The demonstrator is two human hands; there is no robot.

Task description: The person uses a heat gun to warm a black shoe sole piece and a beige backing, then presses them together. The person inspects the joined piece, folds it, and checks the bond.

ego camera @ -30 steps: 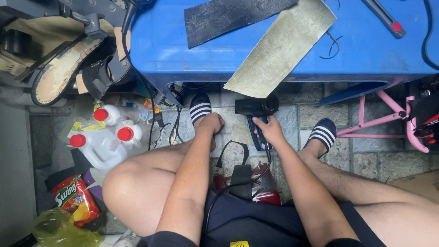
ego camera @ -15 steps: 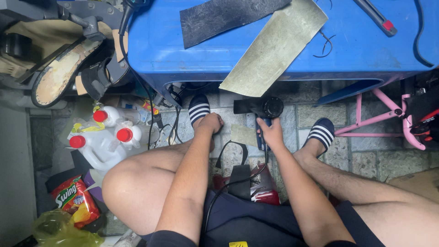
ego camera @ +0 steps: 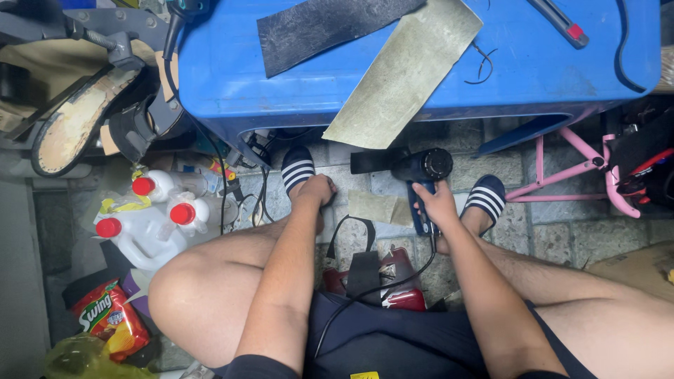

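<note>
Lowered since before, right hand (ego camera: 437,205) grips the black heat gun (ego camera: 421,168) handle; left hand (ego camera: 317,189) rests fisted, holding nothing visible.

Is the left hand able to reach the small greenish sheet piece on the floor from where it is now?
Probably yes. The left hand rests by the striped slipper, and the small sheet piece lies just beside it on the floor, with nothing between them.

Blue table (ego camera: 533,77); black sheet (ego camera: 323,28), olive sheet (ego camera: 407,74)
</note>
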